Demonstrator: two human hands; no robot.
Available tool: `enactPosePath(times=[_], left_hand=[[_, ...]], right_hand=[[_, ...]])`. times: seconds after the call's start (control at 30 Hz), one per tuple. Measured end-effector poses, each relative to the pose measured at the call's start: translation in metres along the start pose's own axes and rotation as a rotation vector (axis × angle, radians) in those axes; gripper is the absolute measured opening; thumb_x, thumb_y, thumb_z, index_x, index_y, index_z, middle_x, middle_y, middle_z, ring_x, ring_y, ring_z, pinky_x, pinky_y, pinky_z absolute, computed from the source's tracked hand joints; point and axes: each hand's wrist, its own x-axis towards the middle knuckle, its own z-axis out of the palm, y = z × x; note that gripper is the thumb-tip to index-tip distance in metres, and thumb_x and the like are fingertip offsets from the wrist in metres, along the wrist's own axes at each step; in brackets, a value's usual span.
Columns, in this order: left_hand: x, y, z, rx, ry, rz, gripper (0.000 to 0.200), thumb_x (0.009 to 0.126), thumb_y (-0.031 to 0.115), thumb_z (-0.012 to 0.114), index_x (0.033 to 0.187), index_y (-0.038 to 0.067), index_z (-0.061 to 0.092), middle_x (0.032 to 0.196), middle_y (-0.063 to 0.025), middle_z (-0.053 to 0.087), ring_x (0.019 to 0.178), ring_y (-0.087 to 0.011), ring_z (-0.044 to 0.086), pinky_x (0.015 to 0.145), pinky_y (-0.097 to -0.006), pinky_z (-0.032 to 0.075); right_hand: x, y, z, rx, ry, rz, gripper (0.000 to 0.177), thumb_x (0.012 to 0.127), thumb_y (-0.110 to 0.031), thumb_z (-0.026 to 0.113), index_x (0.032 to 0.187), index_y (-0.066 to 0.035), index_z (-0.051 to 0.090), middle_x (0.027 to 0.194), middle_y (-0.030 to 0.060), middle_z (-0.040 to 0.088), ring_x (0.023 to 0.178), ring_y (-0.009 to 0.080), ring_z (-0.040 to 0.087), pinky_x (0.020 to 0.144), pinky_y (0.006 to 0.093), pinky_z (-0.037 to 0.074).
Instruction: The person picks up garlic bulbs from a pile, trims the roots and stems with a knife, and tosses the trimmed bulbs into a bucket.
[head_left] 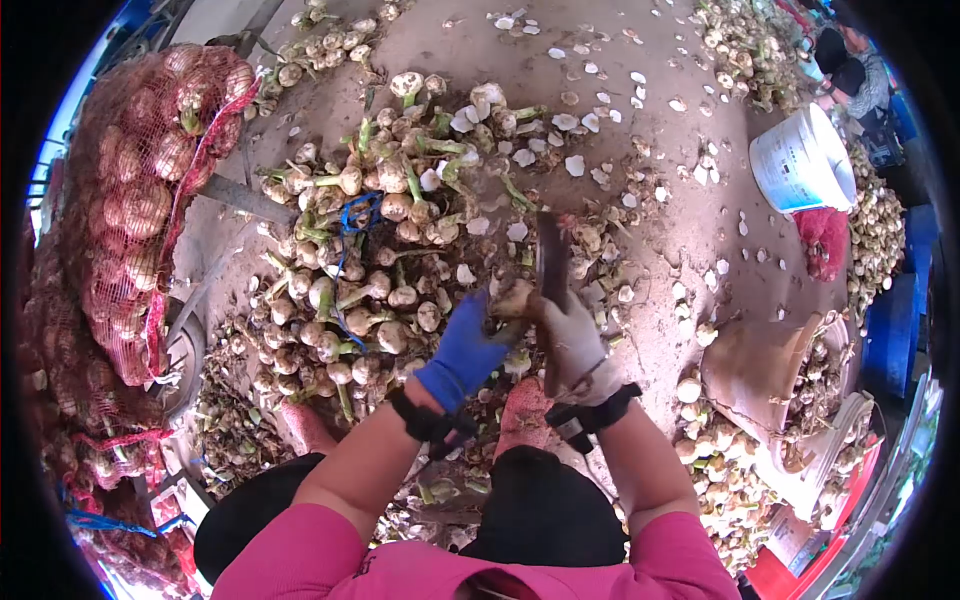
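Left hand: holds a garlic (blue glove).
Right hand: grips a knife, blade right beside the garlic.
Pile: just past both hands.

No legible txt, labels, brands, nos. or signs anywhere; round white plastic bucket side too blurred to tell.
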Motion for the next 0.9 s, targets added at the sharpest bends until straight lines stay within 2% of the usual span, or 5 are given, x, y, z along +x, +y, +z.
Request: enactPosePath(times=[0.27,0.4,0.5,0.77,0.9], left_hand=[[-0.013,-0.011,-0.001,-0.331,0.071,-0.153,0.069,0.088,0.002,0.064,0.147,0.011,0.029,0.123,-0.0069,0.057,0.111,-0.0146,0.054,0.094,-0.0295,0.046],[0.002,0.025,-0.006,-0.234,0.175,-0.164,0.07,0.087,0.005,0.067,0.146,0.007,0.029,0.117,-0.0081,0.061,0.102,-0.0159,0.059,0.093,-0.0313,0.047],[0.012,0.046,-0.01,-0.093,0.116,-0.196,0.05,0.084,0.004,0.069,0.13,0.002,0.05,0.11,-0.0074,0.065,0.099,-0.0168,0.061,0.093,-0.0319,0.048],[0.015,-0.014,-0.031,0.031,0.295,-0.027,0.049,0.079,0.011,0.078,0.117,-0.005,0.052,0.105,-0.0089,0.067,0.085,-0.0177,0.066,0.073,-0.0289,0.055],[0.017,-0.035,0.053,0.216,-0.764,0.033,0.052,0.08,0.032,0.077,0.115,-0.001,0.055,0.118,-0.0134,0.064,0.107,-0.0227,0.061,0.092,-0.0372,0.047]], right_hand=[[-0.006,0.023,-0.011,0.038,-0.02,0.228,0.019,0.088,-0.025,0.063,0.086,-0.007,0.059,0.066,-0.0035,0.051,0.051,0.0061,0.043,0.047,0.0225,0.032],[0.026,0.005,-0.048,-1.052,0.253,-0.544,0.016,0.085,-0.022,0.064,0.095,-0.01,0.063,0.078,0.0109,0.063,0.069,0.0283,0.065,0.063,0.0413,0.05],[-0.013,-0.043,-0.021,-1.087,0.187,-0.766,0.012,0.085,-0.019,0.062,0.092,-0.01,0.063,0.084,0.0127,0.065,0.076,0.034,0.064,0.066,0.0429,0.051],[0.002,-0.021,-0.093,-1.055,0.167,-0.349,0.017,0.085,-0.02,0.064,0.096,-0.006,0.065,0.073,0.012,0.065,0.067,0.0272,0.063,0.061,0.0384,0.049],[-0.004,-0.07,-0.114,-0.472,0.423,-0.38,0.014,0.087,-0.017,0.067,0.093,-0.004,0.067,0.061,-0.0048,0.053,0.051,0.0047,0.045,0.046,0.0222,0.034]])
